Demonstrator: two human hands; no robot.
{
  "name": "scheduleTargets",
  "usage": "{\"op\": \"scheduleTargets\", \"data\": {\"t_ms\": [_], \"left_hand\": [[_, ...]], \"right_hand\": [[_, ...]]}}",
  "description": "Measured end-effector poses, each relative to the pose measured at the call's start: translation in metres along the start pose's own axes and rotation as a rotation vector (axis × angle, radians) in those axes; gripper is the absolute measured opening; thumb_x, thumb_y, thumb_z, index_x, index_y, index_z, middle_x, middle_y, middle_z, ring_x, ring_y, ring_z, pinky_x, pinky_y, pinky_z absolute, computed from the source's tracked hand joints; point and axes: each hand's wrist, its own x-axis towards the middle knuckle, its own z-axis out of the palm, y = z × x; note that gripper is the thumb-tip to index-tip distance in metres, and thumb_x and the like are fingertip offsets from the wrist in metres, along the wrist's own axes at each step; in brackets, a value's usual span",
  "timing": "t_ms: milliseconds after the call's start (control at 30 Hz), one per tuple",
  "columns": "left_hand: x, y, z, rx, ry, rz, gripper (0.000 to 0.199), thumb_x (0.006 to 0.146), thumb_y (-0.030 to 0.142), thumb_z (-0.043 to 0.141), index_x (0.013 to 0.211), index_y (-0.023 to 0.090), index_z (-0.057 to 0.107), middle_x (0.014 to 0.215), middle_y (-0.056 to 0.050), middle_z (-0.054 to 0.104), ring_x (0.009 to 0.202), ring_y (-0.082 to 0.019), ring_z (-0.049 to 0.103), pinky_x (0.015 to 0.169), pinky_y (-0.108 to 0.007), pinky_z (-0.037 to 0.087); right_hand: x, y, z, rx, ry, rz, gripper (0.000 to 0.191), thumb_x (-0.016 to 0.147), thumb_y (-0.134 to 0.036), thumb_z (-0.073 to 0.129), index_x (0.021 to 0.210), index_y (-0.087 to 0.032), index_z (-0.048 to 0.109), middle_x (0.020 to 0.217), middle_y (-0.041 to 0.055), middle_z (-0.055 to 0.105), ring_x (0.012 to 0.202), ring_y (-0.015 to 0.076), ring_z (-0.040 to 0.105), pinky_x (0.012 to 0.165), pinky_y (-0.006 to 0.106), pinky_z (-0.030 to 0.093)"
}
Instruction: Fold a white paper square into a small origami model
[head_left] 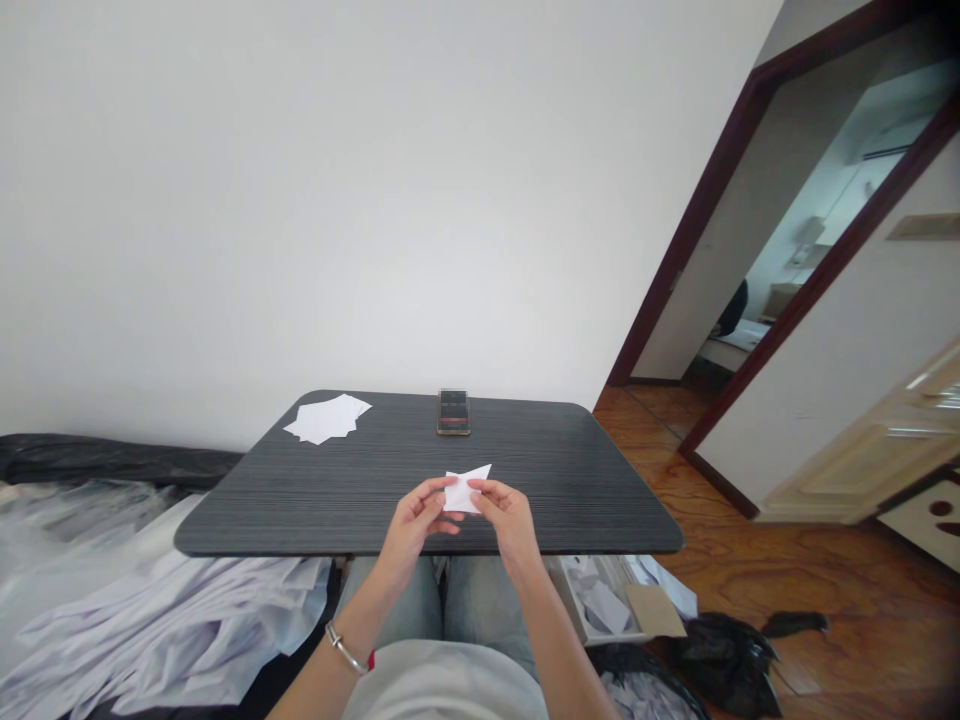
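Observation:
A small folded piece of white paper (462, 493) is held up over the front part of the dark table (352, 500). My left hand (418, 515) pinches its left edge between thumb and index finger, the other fingers curled beneath. On the opposite edge, my right hand (508, 512) grips it the same way. One pointed corner of the paper sticks up toward the upper right. Beyond my hands a phone (454, 413) lies near the table's far edge. Several white paper sheets (327, 418) lie loosely stacked at the far left of the table.
White cloth or paper (172, 630) is heaped low on the left. At right, below the table, stands an open box (577, 605) with papers, beside a black plastic bag (724, 650) on the wooden floor (862, 600). A white wall (375, 200) rises behind the table; a doorway is at right.

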Motion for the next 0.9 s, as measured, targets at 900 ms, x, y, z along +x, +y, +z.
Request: {"op": "scheduleTargets", "data": {"t_ms": [900], "left_hand": [[0.0008,0.0019,0.0004,0.125,-0.056,0.034,0.036,0.064,0.019,0.063,0.099,0.014,0.056,0.076,-0.002,0.058,0.061,-0.01,0.054,0.051,-0.019,0.048]], "right_hand": [[0.0009,0.0002,-0.0001,-0.061,0.03,-0.008,0.02,0.064,-0.029,0.061,0.078,-0.017,0.069,0.069,0.0035,0.068,0.058,0.0163,0.059,0.049,0.025,0.046]]}}
